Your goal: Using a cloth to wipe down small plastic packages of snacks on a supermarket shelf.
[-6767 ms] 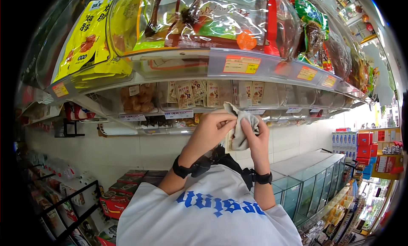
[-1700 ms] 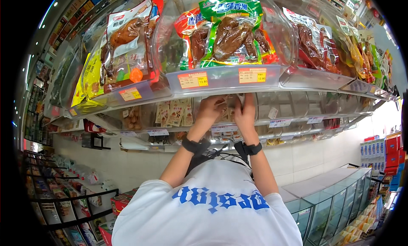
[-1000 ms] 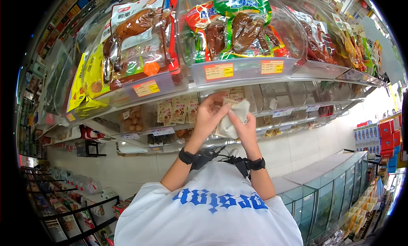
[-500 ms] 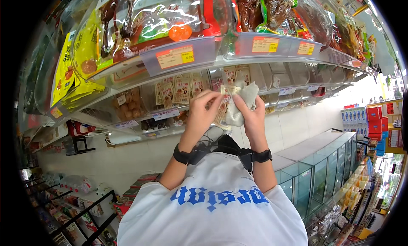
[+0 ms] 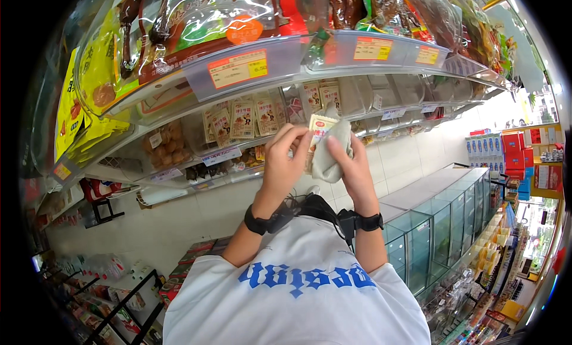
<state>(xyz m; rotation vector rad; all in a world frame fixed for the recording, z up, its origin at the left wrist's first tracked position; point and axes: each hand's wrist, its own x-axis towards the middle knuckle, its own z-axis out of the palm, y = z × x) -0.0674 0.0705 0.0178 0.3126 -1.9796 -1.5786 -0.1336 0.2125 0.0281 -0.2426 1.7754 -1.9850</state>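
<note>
A small cream-coloured snack packet [image 5: 320, 126] with red print stands between my two hands, in front of the lower shelf. My left hand [image 5: 285, 157] pinches it by its left edge. Bunched in my right hand [image 5: 354, 167] is a light grey cloth [image 5: 329, 164], pressed against the face of the packet and hiding much of it. The right thumb lies on top of the cloth. Similar packets [image 5: 243, 119] stand in a clear bin on the shelf just beyond my left hand.
Above, a shelf edge [image 5: 286, 62] with price tags juts out, bearing wrapped meat packs [image 5: 202, 23]. A bin of round brown snacks [image 5: 167, 144] sits at left. Glass tanks or cases [image 5: 441, 226] stand at right, and a black-framed rack [image 5: 119, 303] at lower left.
The cloth has shifted across the packet and looks more folded, with my right hand turned slightly. The left hand keeps its pinch. The shelf sits slightly further left and higher in view.
</note>
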